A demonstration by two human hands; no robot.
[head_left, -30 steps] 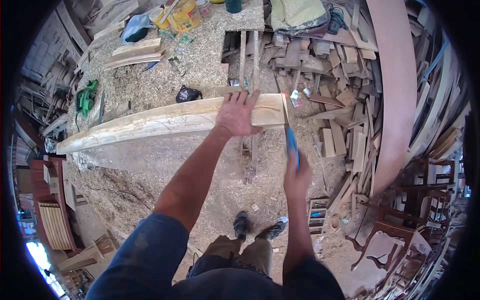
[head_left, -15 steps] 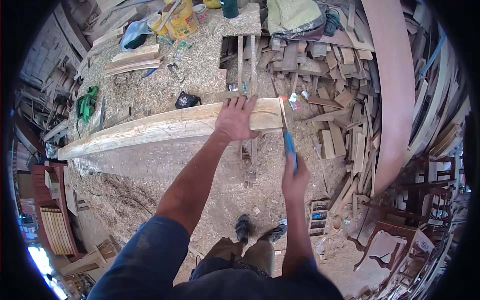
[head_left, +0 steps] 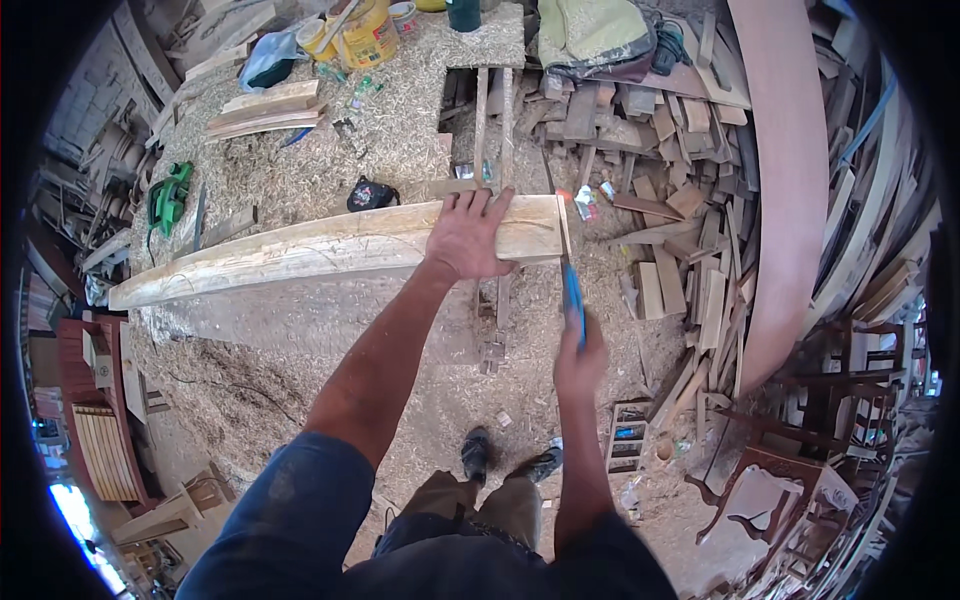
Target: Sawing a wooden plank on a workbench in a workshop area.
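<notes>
A long pale wooden board (head_left: 330, 240) lies across the workbench, its left part tapering in a curve. Near its right end my left hand (head_left: 467, 238) presses down flat on top, fingers reaching over the far edge and thumb at the near edge. My right hand (head_left: 581, 362) is closed round the blue handle of a handsaw (head_left: 573, 300). The saw's thin blade runs away from me along the board's right end, a narrow strip of wood showing beside it. How deep the blade sits in the wood I cannot tell.
Wood shavings cover the bench (head_left: 400, 130). On it are a green power tool (head_left: 169, 198), a small black pouch (head_left: 372, 194), stacked strips (head_left: 265, 110) and a yellow bucket (head_left: 366, 35). Offcuts (head_left: 600, 125) pile up at the right, near a broad curved panel (head_left: 785, 180) and carved chairs (head_left: 765, 490).
My right hand has pulled the saw slightly toward me and to the left. The left hand keeps its place on the board; the whole view has shifted a little.
</notes>
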